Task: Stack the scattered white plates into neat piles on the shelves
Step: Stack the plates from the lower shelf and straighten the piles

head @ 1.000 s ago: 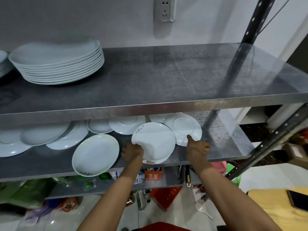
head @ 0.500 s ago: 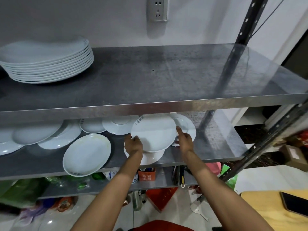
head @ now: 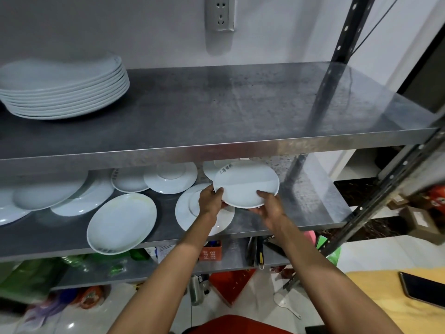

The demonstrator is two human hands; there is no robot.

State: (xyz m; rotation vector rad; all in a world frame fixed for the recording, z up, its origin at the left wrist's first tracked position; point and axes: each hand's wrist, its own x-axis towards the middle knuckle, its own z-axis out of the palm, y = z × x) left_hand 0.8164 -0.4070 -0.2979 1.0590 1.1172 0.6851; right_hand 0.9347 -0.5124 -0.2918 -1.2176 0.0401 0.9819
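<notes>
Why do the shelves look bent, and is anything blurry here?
Head view: the wide lens bows the upper shelf edge; the frame post at right and floor clutter smear with motion; the held plate stays fairly sharp; the steel shows soft glare.

Both arms reach forward, the left hand (head: 210,198) and right hand (head: 269,204) curled in a grip, thumbs up.

Two hands (head: 210,197), one stack (head: 65,90), one phone (head: 422,289)
</notes>
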